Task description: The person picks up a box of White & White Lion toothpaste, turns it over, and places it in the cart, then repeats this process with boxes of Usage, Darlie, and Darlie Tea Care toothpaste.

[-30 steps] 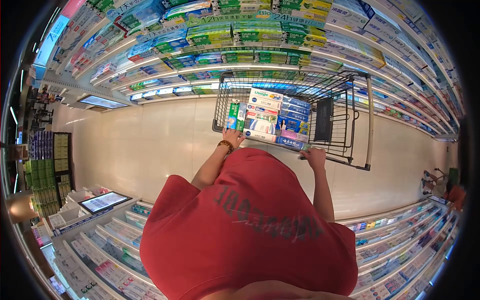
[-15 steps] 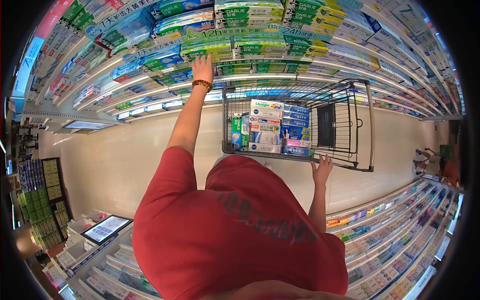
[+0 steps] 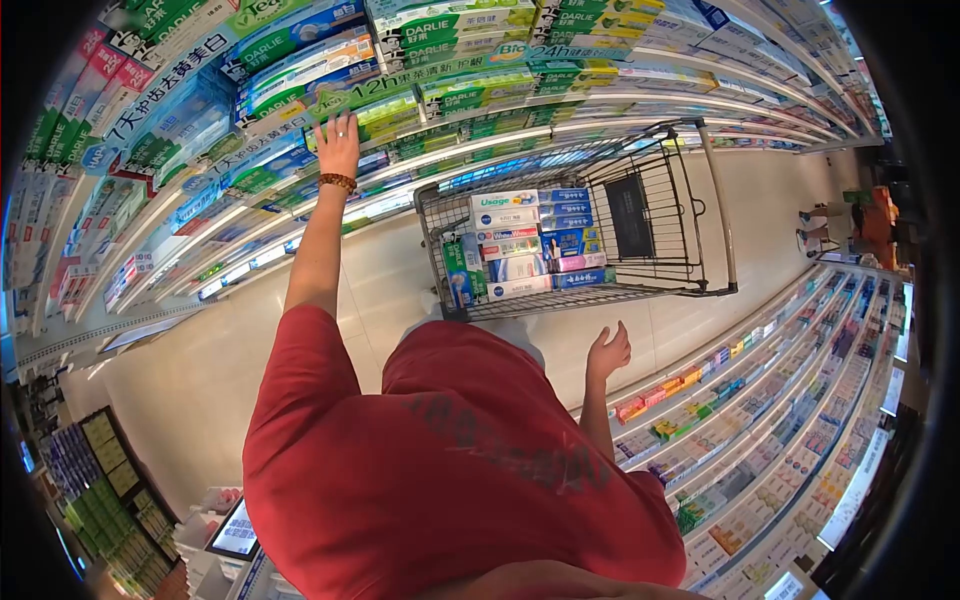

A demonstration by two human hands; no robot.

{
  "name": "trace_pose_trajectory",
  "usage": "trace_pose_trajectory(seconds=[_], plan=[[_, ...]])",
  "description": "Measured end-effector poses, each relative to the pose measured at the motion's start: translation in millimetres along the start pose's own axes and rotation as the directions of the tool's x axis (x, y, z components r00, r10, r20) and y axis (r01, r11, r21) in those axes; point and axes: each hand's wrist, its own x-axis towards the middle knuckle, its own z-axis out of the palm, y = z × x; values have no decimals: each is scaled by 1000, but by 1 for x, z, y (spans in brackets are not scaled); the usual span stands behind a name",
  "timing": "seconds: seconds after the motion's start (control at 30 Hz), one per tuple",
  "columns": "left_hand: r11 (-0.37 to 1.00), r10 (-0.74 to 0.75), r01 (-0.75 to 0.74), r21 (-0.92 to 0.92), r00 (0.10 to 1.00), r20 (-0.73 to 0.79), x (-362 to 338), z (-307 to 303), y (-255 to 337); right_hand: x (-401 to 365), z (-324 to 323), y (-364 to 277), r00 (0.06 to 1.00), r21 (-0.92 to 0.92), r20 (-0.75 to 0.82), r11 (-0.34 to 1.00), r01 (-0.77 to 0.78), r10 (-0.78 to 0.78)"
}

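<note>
My left hand, a beaded bracelet on its wrist, reaches to the shelf with fingers stretched out. The fingertips overlap the front of a row of green and yellow Darlie toothpaste boxes, near the shelf's label strip. Below and to the right stands a wire shopping cart holding several toothpaste boxes in stacks, with a green box upright at the left side. My right hand hangs in the air below the cart, apart from it, fingers loosely spread and holding nothing.
Shelves of toothpaste boxes curve along the far side. Another shelf unit with small packages runs along the right behind me. A screen and a display stand are at lower left. A person is far right.
My right hand has let go of the cart's edge and dropped away. My left hand stays at the shelf while the view has turned, and the cart appears slightly further left and tilted.
</note>
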Motion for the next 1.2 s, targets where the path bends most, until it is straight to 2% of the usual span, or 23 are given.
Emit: trace_pose_trajectory(seconds=[0.13, 0.23, 0.37, 0.43, 0.5, 0.53, 0.57, 0.6, 0.63, 0.67, 0.7, 0.73, 0.77, 0.8, 0.83, 0.87, 0.9, 0.97, 1.0, 1.03, 1.07, 1.13, 1.2], plan=[[998, 15, -17, -61, 1000, -22, -4, 1, -3, 3, -7, -12, 1000, 53, 7, 998, -26, 25], [990, 85, -85, -114, 996, -2, -6, -6, -9, 6, -8, -23, 999, 98, 35, 995, -32, 29], [979, 119, -106, -174, 991, 67, -17, -26, -11, 8, -11, -36, 999, 159, 38, 987, 24, -30], [960, 122, -101, -260, 990, 66, -25, -52, -7, 12, -5, -40, 997, 349, 61, 937, 14, -38], [876, 19, -4, -482, 999, 27, -39, -92, 6, 18, -3, -47, 996, 488, 77, 873, 4, -47], [822, -41, 37, -568, 999, 6, -48, -114, 18, 20, -10, -57, 986, 603, 164, 794, -76, -31], [724, -159, 99, -683, 987, -25, -54, -138, 38, 25, -14, -68, 968, 700, 249, 696, -161, -26], [605, -274, 143, -784, 961, -36, -58, -163, 64, 30, -3, -73, 942, 784, 319, 588, -200, -105], [576, -345, 185, -797, 938, -32, -53, -202, 86, 32, 7, -77, 905, 843, 381, 475, -255, -191], [545, -414, 227, -807, 910, -23, -50, -236, 106, 36, -7, -94, 807, 837, 504, 405, -368, -309], [273, -486, 248, -930, 870, 90, -62, -246, 124, 44, -34, -121, 682, 808, 588, 341, -479, -435], [-218, -579, 149, -964, 776, 251, -53, -274, 159, 50, -61, -141, 565, 793, 600, 327, -514, -566], [-390, -593, -2, -921, 765, 250, -32, -310, 183, 56, -94, -161, 458, 813, 547, 312, -492, -701], [-536, -607, -157, -829, 754, 249, -11, -344, 203, 63, -129, -176, 366, 789, 514, 259, -558, -776], [-568, -619, -201, -798, 743, 254, -1, -366, 224, 69, -160, -183, 273, 748, 468, 213, -628, -841], [-602, -543, -171, -780, 804, 242, 1, -384, 237, 81, -180, -183, 217, 721, 384, 145, -677, -897], [-605, -476, -3, -796, 803, 358, -13, -387, 249, 92, -196, -181, 170, 682, 292, 81, -727, -941], [-517, -365, 152, -842, 851, 377, -10, -401, 272, 109, -225, -167, 234, 604, 164, -91, -792, -958], [-515, -317, 170, -840, 873, 371, -6, -405, 283, 117, -237, -155, 337, 571, 140, -202, -796, -931], [-532, -274, 177, -828, 889, 366, -3, -411, 294, 126, -243, -142, 381, 600, 122, -238, -764, -916], [-641, -249, 127, -757, 899, 361, -2, -412, 304, 132, -251, -129, 425, 608, 169, -245, -755, -889], [-604, -163, 175, -778, 928, 336, -11, -416, 321, 136, -233, -100, 449, 708, 268, -142, -692, -852], [-540, -122, 165, -825, 955, 271, -19, -423, 335, 130, -230, -78, 452, 658, 240, -198, -726, -859]])
